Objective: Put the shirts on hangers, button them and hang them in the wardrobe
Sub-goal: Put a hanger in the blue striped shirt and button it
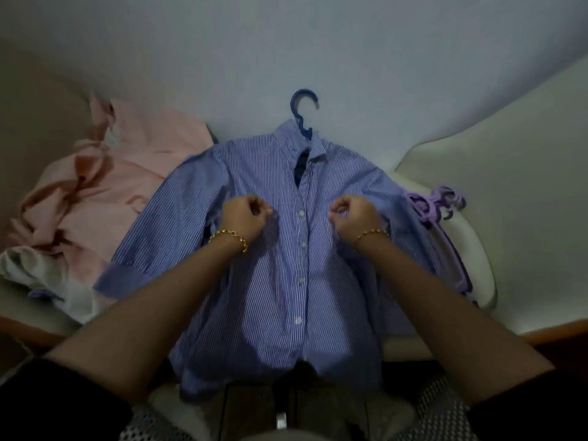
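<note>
Now each grip, left hand [246, 218] and right hand [356, 219], pinches the striped shirt [280, 297].

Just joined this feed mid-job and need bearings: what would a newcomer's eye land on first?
The striped shirt on a blue hanger lies flat in the centre, buttoned below an open collar. Left grip and right grip, fingers curled and gold bracelets at the wrists, sit at its chest either side of the buttons, the right pinching cloth. A pink pile lies left, purple hangers right.
</note>
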